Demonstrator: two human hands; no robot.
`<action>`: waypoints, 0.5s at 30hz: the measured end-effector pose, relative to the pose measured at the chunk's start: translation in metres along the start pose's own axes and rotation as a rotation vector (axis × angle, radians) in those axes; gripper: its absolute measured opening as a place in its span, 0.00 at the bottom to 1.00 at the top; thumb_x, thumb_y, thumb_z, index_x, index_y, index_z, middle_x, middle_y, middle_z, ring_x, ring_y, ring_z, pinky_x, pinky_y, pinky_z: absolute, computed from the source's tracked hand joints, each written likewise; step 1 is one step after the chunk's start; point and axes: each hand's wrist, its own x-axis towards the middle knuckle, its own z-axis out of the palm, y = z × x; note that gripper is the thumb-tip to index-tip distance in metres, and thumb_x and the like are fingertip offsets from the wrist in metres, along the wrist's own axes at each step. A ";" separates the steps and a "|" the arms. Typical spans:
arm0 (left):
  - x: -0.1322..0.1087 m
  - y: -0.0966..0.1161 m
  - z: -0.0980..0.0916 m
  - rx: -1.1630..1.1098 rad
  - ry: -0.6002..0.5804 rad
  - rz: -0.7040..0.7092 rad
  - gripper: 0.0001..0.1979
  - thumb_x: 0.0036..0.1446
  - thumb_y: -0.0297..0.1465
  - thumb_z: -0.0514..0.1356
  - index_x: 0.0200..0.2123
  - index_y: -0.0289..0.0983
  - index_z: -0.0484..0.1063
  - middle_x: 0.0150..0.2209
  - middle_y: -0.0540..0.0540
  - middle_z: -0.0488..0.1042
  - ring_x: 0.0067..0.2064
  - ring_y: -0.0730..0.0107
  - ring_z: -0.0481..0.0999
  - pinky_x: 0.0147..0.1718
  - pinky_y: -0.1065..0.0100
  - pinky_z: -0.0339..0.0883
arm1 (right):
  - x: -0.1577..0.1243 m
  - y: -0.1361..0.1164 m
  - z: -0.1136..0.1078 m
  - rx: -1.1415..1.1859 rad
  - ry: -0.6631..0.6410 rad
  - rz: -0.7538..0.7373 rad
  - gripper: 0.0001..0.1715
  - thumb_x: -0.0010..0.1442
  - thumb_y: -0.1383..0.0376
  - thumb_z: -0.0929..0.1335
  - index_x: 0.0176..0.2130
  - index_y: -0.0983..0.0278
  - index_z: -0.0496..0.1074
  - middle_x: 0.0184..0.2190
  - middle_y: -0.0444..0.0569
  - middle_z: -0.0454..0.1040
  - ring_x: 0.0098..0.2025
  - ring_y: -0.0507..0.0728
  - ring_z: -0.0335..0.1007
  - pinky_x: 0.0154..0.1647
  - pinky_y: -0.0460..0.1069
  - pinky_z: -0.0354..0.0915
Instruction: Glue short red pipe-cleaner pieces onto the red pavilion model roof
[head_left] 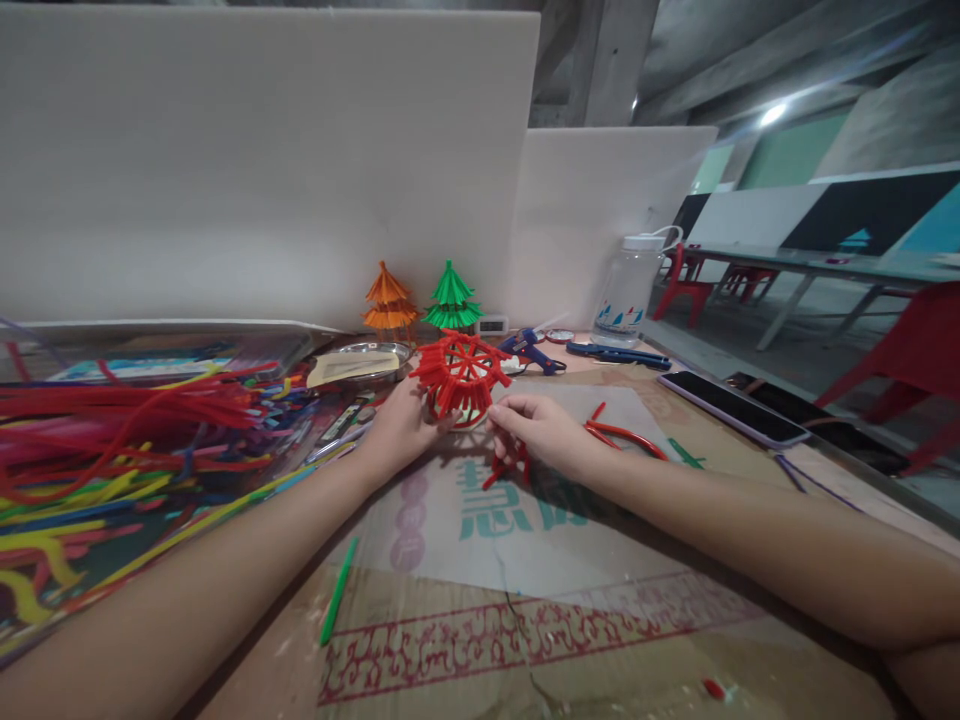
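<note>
A red pipe-cleaner roof piece (463, 372), with a spoked round frame and short strips hanging around its rim, is held up at the middle of the table. My left hand (409, 425) grips it from the left, with its fingers partly hidden behind it. Close to the lower right rim, my right hand (534, 430) is closed in a pinch; what lies between the fingertips is too small to make out. Below that hand, short red pipe-cleaner pieces (495, 478) lie on the printed sheet (450, 560).
Many coloured pipe cleaners (135, 430) fill the left side. Behind stand an orange pagoda-like model (388, 300), a green one (451, 298), a metal dish (386, 352) and a blue glue gun (534, 348). Rightward are blue-handled pliers (619, 355), a bottle (624, 290) and a phone (731, 408).
</note>
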 end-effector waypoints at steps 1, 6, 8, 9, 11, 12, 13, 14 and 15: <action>0.000 0.000 0.000 -0.006 -0.002 -0.003 0.19 0.58 0.34 0.63 0.53 0.39 0.71 0.51 0.40 0.76 0.53 0.53 0.74 0.59 0.48 0.64 | 0.000 0.000 0.000 -0.001 -0.002 -0.006 0.17 0.63 0.54 0.68 0.30 0.63 0.69 0.17 0.40 0.73 0.17 0.48 0.66 0.19 0.44 0.62; 0.001 -0.001 0.001 -0.030 -0.010 -0.009 0.21 0.56 0.33 0.64 0.54 0.40 0.71 0.52 0.40 0.75 0.53 0.52 0.74 0.59 0.49 0.64 | -0.002 -0.001 0.001 -0.009 -0.003 -0.003 0.17 0.62 0.53 0.68 0.30 0.63 0.69 0.17 0.41 0.73 0.17 0.49 0.66 0.20 0.44 0.61; 0.001 -0.001 0.001 -0.032 -0.008 -0.012 0.20 0.56 0.33 0.64 0.53 0.40 0.72 0.52 0.40 0.75 0.54 0.52 0.74 0.59 0.49 0.65 | -0.001 -0.001 0.001 -0.008 -0.004 0.007 0.17 0.62 0.53 0.68 0.30 0.63 0.69 0.17 0.41 0.73 0.17 0.49 0.66 0.20 0.44 0.62; 0.002 0.000 0.001 -0.032 -0.005 -0.011 0.20 0.56 0.33 0.64 0.53 0.40 0.72 0.52 0.40 0.75 0.53 0.52 0.74 0.59 0.49 0.65 | -0.001 -0.001 0.001 -0.008 -0.003 0.010 0.17 0.62 0.53 0.68 0.29 0.63 0.69 0.17 0.41 0.73 0.17 0.48 0.66 0.20 0.44 0.62; 0.002 0.000 0.001 -0.033 -0.006 -0.001 0.20 0.56 0.32 0.64 0.53 0.40 0.72 0.50 0.41 0.76 0.51 0.54 0.75 0.59 0.49 0.64 | 0.000 -0.002 0.001 -0.007 0.001 0.014 0.17 0.62 0.53 0.68 0.29 0.63 0.69 0.17 0.40 0.73 0.17 0.48 0.66 0.19 0.44 0.62; 0.002 0.000 0.001 -0.032 -0.010 0.005 0.20 0.57 0.32 0.64 0.53 0.39 0.71 0.49 0.41 0.77 0.50 0.54 0.75 0.59 0.49 0.64 | 0.001 -0.002 0.001 -0.006 0.001 0.013 0.17 0.61 0.53 0.69 0.29 0.63 0.69 0.17 0.40 0.73 0.17 0.48 0.66 0.20 0.44 0.62; 0.001 0.000 0.001 -0.029 -0.013 0.009 0.20 0.57 0.32 0.63 0.53 0.39 0.71 0.48 0.41 0.77 0.50 0.55 0.76 0.59 0.48 0.64 | 0.001 -0.002 0.001 -0.005 -0.001 0.014 0.17 0.61 0.53 0.69 0.29 0.63 0.69 0.17 0.40 0.73 0.17 0.48 0.66 0.20 0.44 0.62; 0.001 0.000 0.001 -0.025 -0.016 0.009 0.20 0.57 0.32 0.63 0.53 0.39 0.71 0.48 0.41 0.77 0.50 0.55 0.75 0.59 0.48 0.64 | 0.001 -0.002 0.001 -0.005 -0.002 0.013 0.17 0.61 0.53 0.69 0.29 0.63 0.69 0.17 0.40 0.73 0.17 0.48 0.66 0.20 0.44 0.63; 0.001 -0.001 0.001 -0.021 -0.017 0.009 0.20 0.57 0.32 0.63 0.53 0.39 0.71 0.49 0.40 0.77 0.50 0.55 0.75 0.59 0.49 0.64 | 0.000 -0.002 0.001 -0.007 -0.004 0.012 0.17 0.62 0.53 0.68 0.29 0.63 0.69 0.17 0.40 0.73 0.17 0.48 0.66 0.20 0.44 0.63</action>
